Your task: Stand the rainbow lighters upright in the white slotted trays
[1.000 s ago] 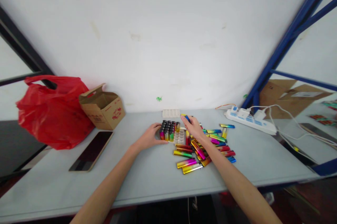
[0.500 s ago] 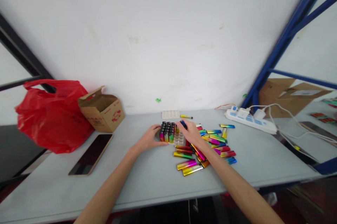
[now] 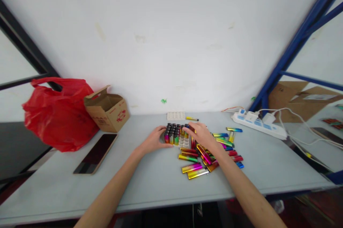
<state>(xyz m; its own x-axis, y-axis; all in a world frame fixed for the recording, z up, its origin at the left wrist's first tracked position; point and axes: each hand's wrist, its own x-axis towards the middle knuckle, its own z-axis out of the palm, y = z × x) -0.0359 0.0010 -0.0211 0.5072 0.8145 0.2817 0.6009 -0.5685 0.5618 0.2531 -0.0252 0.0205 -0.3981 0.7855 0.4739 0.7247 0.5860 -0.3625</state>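
Several lighters (image 3: pixel 172 138) with black tops and shiny rainbow bodies stand upright in a pale tray (image 3: pixel 184 143) with round holes. Around the tray's left end curls my left hand (image 3: pixel 155 142), its thumb along the front and its fingers at the back left corner. My right hand (image 3: pixel 201 135) is at the tray's back right, its fingers closed on the top of a lighter (image 3: pixel 187 133) standing in the holes. That lighter is partly hidden by the fingers. Beside and under my right forearm lies a loose pile of metallic-coloured lighters (image 3: pixel 204 153).
A second pale holed tray (image 3: pixel 176 115) lies by the wall with one yellow lighter (image 3: pixel 192 118) next to it. To the left are a phone (image 3: pixel 95 155), an open carton (image 3: pixel 108 110) and a red plastic bag (image 3: pixel 60 117). A power strip (image 3: pixel 258 124) with cables stands right.
My right hand has lowered a lighter from above the tray into its back right part. My left hand stays at the tray's left end. The camera view has shifted slightly.
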